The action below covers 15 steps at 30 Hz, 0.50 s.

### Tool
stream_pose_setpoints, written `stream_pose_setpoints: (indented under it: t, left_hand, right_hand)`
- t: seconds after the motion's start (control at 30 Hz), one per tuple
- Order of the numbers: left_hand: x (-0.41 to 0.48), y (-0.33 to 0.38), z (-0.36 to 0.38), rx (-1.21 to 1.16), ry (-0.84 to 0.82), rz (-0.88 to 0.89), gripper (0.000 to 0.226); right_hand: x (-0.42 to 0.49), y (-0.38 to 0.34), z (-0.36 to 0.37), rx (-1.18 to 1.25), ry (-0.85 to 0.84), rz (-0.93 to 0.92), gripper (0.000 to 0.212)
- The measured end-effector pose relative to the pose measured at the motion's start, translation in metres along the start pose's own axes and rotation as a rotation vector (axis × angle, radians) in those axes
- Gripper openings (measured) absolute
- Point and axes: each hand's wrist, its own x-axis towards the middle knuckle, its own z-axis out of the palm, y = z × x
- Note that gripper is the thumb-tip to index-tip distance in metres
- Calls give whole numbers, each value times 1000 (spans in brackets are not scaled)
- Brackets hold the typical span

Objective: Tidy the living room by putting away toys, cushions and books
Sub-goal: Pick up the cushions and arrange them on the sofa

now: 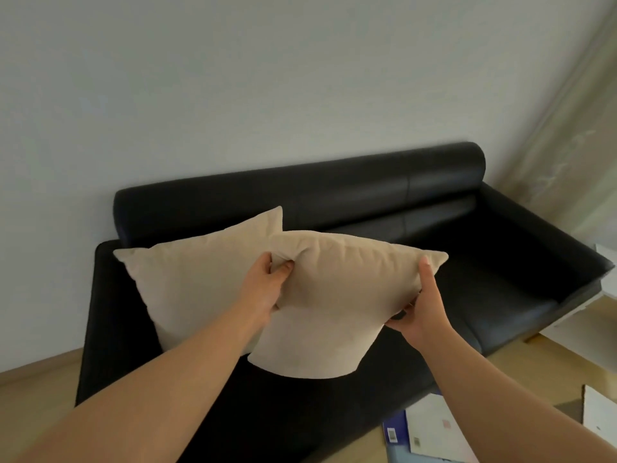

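Over sofa (484, 272), left hand (263, 285), right hand (424, 312), fingers (283, 269) grasping front cushion (340, 295), rear cushion (193, 279) behind, books (430, 429) nearby

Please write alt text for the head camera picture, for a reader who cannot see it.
Two bare hands hold a beige cushion over a black sofa: the left hand pinches its upper left corner, the right hand grips its right edge. A second beige cushion stands behind it at the sofa's left end; books lie on the floor.
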Motion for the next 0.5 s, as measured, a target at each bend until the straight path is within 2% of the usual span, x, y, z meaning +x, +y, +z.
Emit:
stream_pose_setpoints:
  t: [0.23,0.4,0.5]
  left_hand:
    - [73,22,39,71,-87,10,15]
    - [123,28,78,125,-3,0,11]
    - [163,29,113,191,84,-10,10]
  right_hand:
    - [78,-29,10,14,109,-91,54]
    - [155,-51,18,-32,99,-41,54]
    - [215,-65,15,-70,63,54,57]
